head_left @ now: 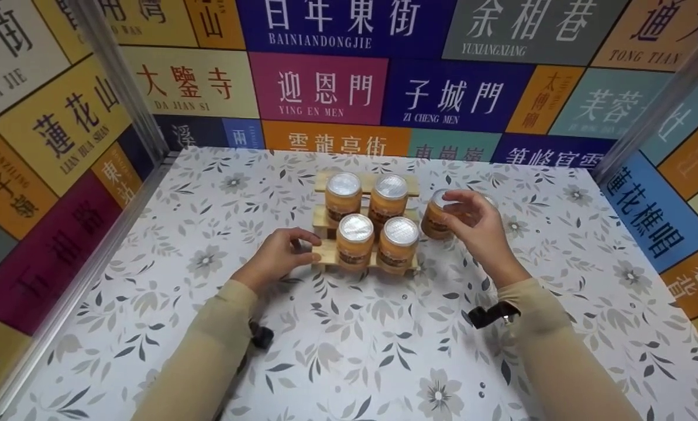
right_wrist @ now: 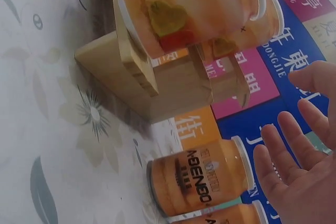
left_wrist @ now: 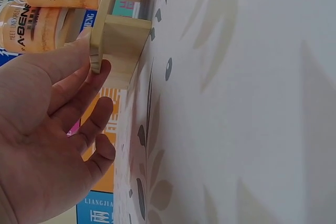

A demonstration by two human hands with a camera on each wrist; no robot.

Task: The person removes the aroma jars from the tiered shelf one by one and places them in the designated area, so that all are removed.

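Note:
A stepped wooden rack [head_left: 326, 251] stands mid-table. Two clear cans with silver lids and orange contents, the left one [head_left: 354, 242] and the right one [head_left: 398, 245], are on its front step. Two more matching cans [head_left: 343, 196] sit on a higher step. My left hand [head_left: 281, 257] pinches the left end of the front step, thumb over the board and fingertips under it [left_wrist: 100, 51]. Beside the rack, a can [right_wrist: 199, 177] stands upright on the table. Near its lid is my right hand [head_left: 477, 225], fingers spread and apart from the can in the right wrist view.
Another can [right_wrist: 231, 216] stands by the loose one, mostly hidden behind my right hand in the head view. The table has a floral cover [head_left: 360, 327]. Colourful panels with Chinese lettering [head_left: 319, 88] wall in the back and sides.

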